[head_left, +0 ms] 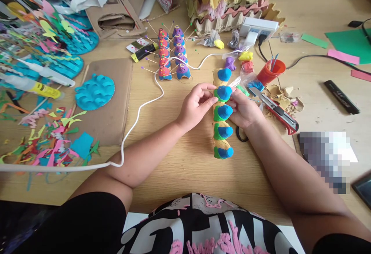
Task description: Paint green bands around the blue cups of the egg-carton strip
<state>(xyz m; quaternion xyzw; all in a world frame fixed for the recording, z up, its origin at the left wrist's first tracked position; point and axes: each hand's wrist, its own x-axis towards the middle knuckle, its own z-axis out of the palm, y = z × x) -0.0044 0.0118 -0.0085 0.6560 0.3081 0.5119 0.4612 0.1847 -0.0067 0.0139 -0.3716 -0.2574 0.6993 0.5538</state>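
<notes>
Blue clay peaks with green patches beneath them are capping the tan cups of an egg-carton strip (222, 114), which the person is holding above the middle of the worktop (162, 149), its length running toward the near edge. Thumb and fingers of the left hand (197, 105) are pinching the strip's left rim by the second cup from the far end; the right hand (245, 107) is gripping the opposite side, its fingertips partly hiding behind the strip. Thin pulp is spanning the gaps between cups, so uneven pressure could crease or tear it, and a careless thumb could dent the clay if it is staying soft. Just beyond the right hand, a utility knife (275, 109) is lying diagonally; a sideways sweep could be catching it, though how far its blade is extending is hard to tell. Thin, brittle-looking carton scraps (285, 93) are littering the surface beside it. Farther off, a smooth red cup (271, 71) is standing near crinkled clay bags. Toward the far edge, a red-and-blue strip (164, 59) and a purple-and-blue strip (181, 55) are bristling with thin pins, and a smooth white cord (145, 101) is looping close by, where a tug could drag them.
</notes>
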